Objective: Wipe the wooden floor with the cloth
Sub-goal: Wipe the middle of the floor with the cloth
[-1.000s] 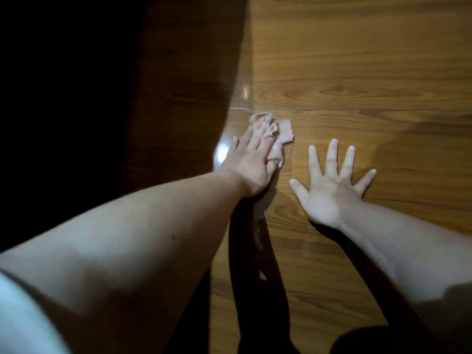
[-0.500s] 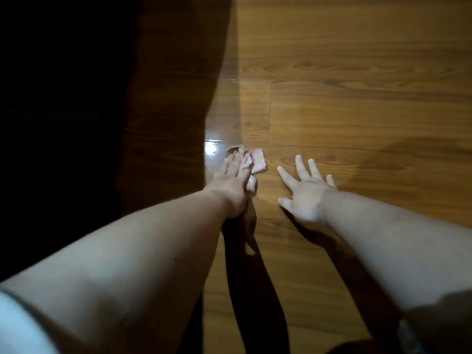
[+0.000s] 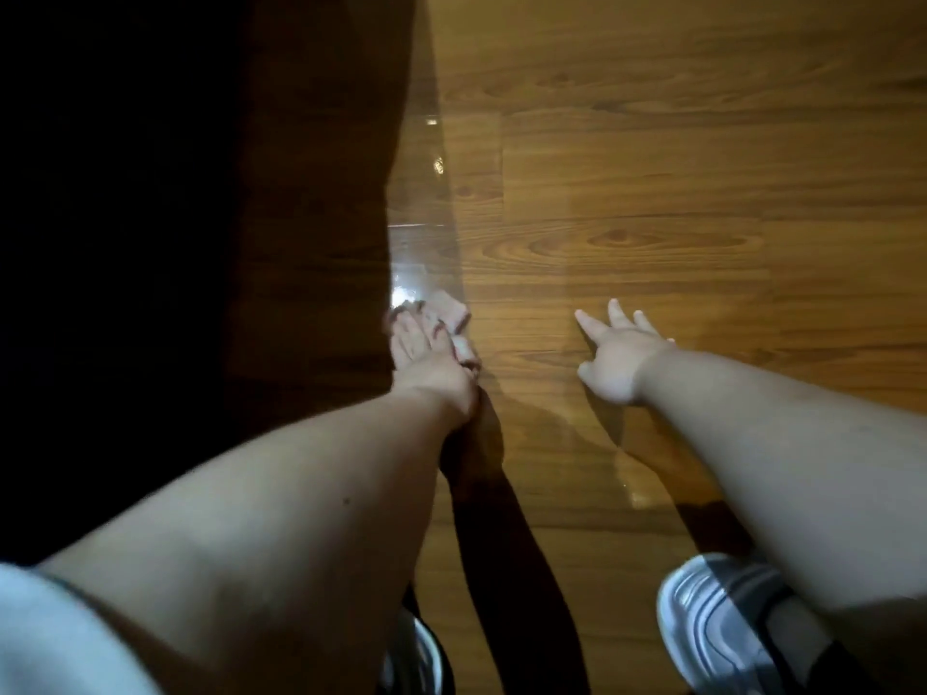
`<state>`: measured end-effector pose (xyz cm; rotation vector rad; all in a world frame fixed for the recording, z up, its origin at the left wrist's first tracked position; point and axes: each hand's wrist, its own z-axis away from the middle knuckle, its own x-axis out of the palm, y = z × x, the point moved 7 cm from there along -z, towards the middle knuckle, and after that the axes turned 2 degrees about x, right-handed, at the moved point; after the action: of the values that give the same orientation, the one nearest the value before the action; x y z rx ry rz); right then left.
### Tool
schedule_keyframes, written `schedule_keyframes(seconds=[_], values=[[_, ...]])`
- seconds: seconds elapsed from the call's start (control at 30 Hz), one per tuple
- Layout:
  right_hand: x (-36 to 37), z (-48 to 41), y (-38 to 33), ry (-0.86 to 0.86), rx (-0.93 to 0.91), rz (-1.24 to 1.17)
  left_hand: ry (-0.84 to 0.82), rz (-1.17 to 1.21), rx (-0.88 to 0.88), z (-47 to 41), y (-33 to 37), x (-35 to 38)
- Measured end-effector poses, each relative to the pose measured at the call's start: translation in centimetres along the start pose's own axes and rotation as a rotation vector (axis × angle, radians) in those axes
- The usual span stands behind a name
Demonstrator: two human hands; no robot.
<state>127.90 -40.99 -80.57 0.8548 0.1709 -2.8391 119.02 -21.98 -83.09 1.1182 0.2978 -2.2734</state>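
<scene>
Now pink cloth (image 3: 450, 309) lies bunched on wooden floor (image 3: 652, 193), mostly covered. Left hand (image 3: 431, 363) sits on top of cloth, fingers straight, pressing it down. Bright glare spot (image 3: 404, 293) just beside cloth, far side. Dark shadow (image 3: 150, 193) begins left of cloth. Right hand (image 3: 619, 361) right of cloth, apart from it, fingers spread wide, palm down on boards. Grey shoe (image 3: 712, 629) well apart from cloth, nearer person

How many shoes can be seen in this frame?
2. A silver shoe at the bottom right, partly under the right arm; a second shoe at the bottom centre, mostly hidden by the left arm.
</scene>
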Motion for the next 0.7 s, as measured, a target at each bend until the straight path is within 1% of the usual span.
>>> schedule_keyframes(seconds=[0.03,0.13,0.2,0.33,0.4,0.47,0.53,0.63,0.7], values=[[0.0,1.0,-0.4,0.01,0.005,-0.012,-0.021,-0.063,0.092,1.5,1.1,0.7],[0.4,2.9,-1.3,0.026,-0.032,-0.034,-0.215,-0.108,0.31,4.5,4.6,3.8],[0.6,4.3,-1.9,0.059,-0.064,-0.035,-0.303,-0.101,0.32,5.7,5.4,3.8],[0.6,6.5,-0.7,0.048,-0.019,0.003,-0.29,-0.106,0.286,6.8,5.6,2.2],[0.0,7.3,0.2,0.046,0.013,0.007,-0.322,-0.123,0.253,7.1,5.0,1.3],[-0.8,7.2,0.7,0.071,0.028,0.003,-0.292,-0.065,0.21,6.5,4.0,0.3],[-0.9,6.0,0.6,0.101,0.02,-0.003,-0.225,-0.019,0.175,5.2,2.7,-0.4],[-0.2,3.2,-0.5,0.13,-0.066,0.004,-0.053,-0.006,0.121,1.9,1.4,-1.6],[0.8,1.6,-0.8,0.095,-0.093,0.045,-0.006,0.025,0.067,-0.2,1.2,-2.3]])
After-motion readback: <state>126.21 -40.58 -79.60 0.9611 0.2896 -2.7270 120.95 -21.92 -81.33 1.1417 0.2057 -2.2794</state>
